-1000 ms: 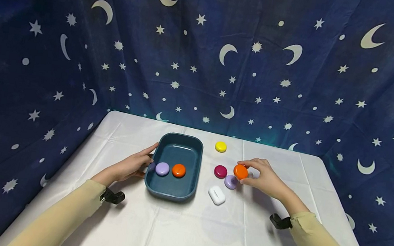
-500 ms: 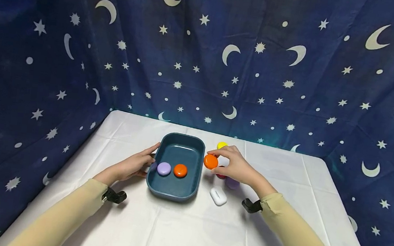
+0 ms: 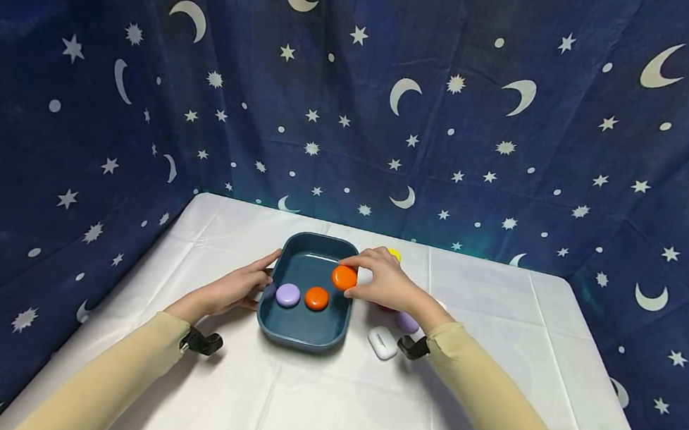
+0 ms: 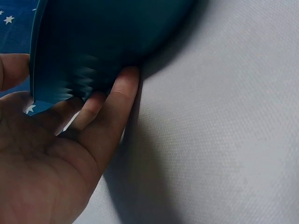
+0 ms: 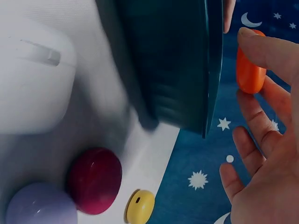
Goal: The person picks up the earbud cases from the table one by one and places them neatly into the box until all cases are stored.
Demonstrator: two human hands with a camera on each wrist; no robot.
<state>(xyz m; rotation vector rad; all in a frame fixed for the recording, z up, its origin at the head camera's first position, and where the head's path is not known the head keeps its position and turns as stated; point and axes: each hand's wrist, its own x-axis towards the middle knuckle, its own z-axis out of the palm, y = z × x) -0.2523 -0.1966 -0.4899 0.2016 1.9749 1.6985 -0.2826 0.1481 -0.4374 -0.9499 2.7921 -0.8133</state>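
My right hand [image 3: 375,279] pinches a glossy, rounded orange disc [image 3: 344,278] between thumb and fingers, over the right rim of a dark teal tray [image 3: 302,334]. The right wrist view shows the disc [image 5: 252,65] edge-on, raised beyond the tray's rim. My left hand [image 3: 238,287] rests against the tray's left side. In the left wrist view its fairly straight fingers [image 4: 122,91] touch the outer wall, with the thumb at the rim. Inside the tray lie a lilac disc [image 3: 288,295] and a red-orange disc [image 3: 316,298], side by side.
Right of the tray lie a white rounded case [image 3: 383,343], another lilac disc [image 3: 407,322], a crimson disc [image 5: 95,181] and a yellow one [image 5: 141,206] with a small dark slot. The right hand partly covers these discs in the head view. A starry curtain [image 3: 357,103] stands behind the table.
My right hand has carried the orange disc left, from above the loose discs to over the tray's right rim. The left hand stays at the tray's side.
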